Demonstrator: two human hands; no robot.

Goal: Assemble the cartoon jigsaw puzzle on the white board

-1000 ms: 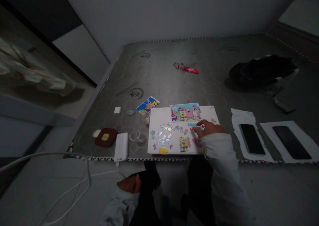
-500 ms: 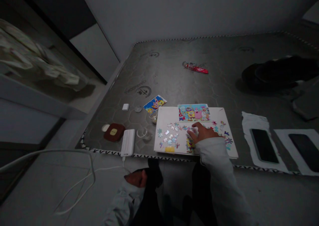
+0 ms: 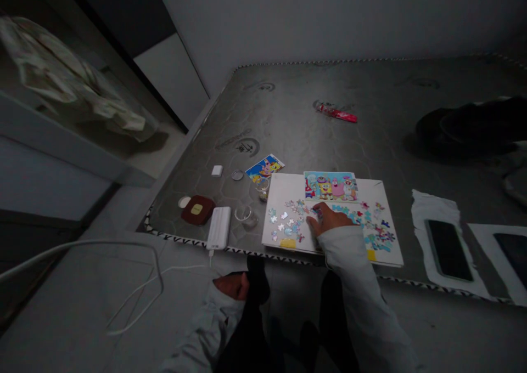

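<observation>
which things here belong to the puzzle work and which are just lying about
Belongs:
- puzzle pieces around the right hand
- white board under them
- probably the picture card on it

Seemingly lying about:
- white power bank
- brown case
- phone
- red item

One head-worn camera looks forward and down at the puzzle pieces [image 3: 289, 231].

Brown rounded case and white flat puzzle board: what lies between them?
A white oblong power bank and a clear round cup, in the head view.

Wht pwr bank [image 3: 219, 228], brn case [image 3: 198, 210] beside, phone [image 3: 449, 250] on wht sheet [image 3: 430, 204]
</observation>
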